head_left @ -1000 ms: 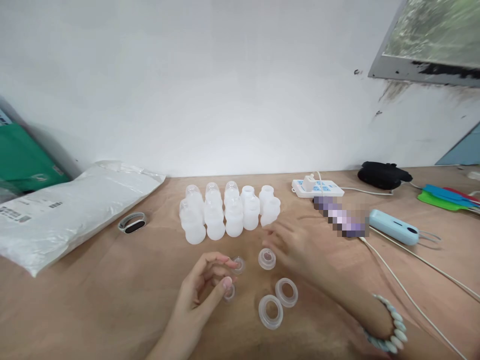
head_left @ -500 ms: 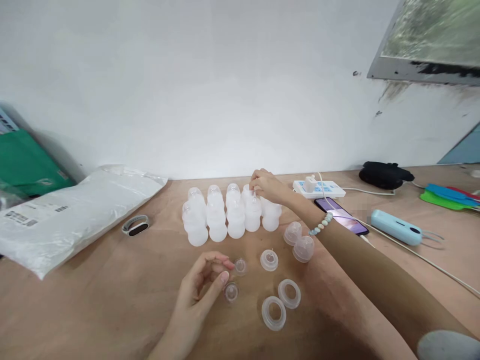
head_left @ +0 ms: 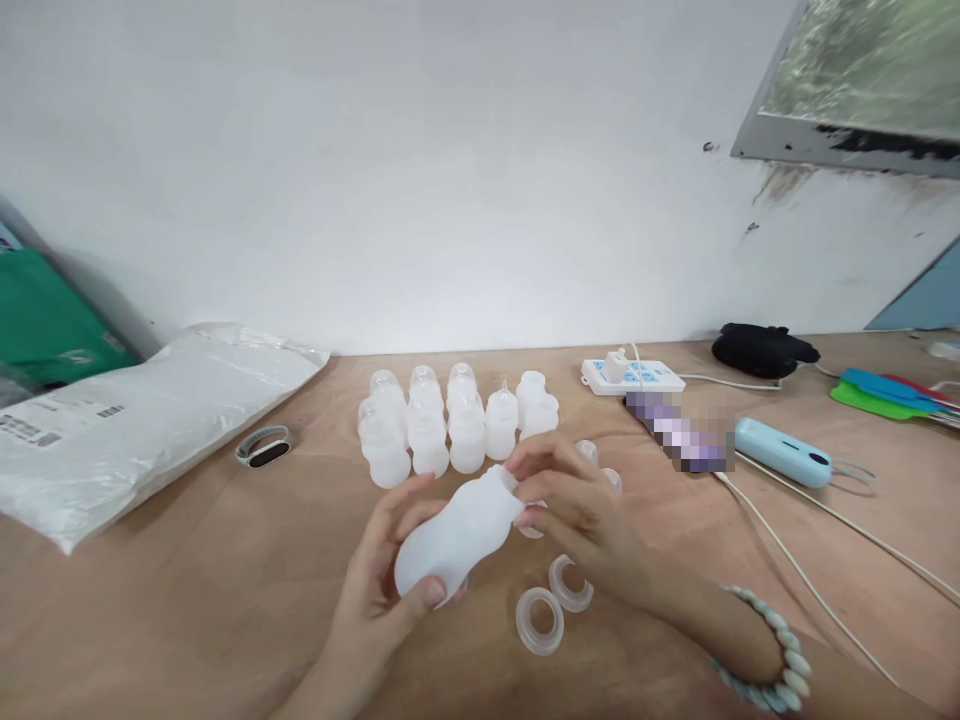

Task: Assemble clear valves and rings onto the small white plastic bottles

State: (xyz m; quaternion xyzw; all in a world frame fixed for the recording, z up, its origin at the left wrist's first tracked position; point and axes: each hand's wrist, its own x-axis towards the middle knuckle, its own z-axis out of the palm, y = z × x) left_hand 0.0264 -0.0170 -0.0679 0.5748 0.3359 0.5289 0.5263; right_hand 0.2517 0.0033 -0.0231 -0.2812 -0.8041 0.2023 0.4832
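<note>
A white, waisted baby bottle [head_left: 461, 535] lies tilted between my hands, its neck pointing up and right. My left hand [head_left: 379, 585] is closed around its base end, thumb in front. The fingers of my right hand [head_left: 581, 510] pinch the bottle at its neck. Two translucent collar rings [head_left: 540, 622] lie on the table below my right hand. Just behind that hand, clear dome caps [head_left: 611, 482] and part of another ring show. Several bottles with clear domes [head_left: 426, 435] stand behind; one bottle [head_left: 502, 420] bears an uncovered nipple, and uncapped bottles [head_left: 536, 400] stand at its right.
At the left lie a white plastic parcel [head_left: 172, 410] and a fitness band [head_left: 264, 448]. On the right are a white power strip [head_left: 652, 378], a pixelated phone [head_left: 675, 435], a light-blue device [head_left: 784, 455], cables and a black pouch [head_left: 765, 350]. The wall rises behind.
My right hand has come back from the rear bottles, bringing one bottle forward. My left hand, earlier open beside small clear nipples, now grips the bottle's base. The nipples are hidden now.
</note>
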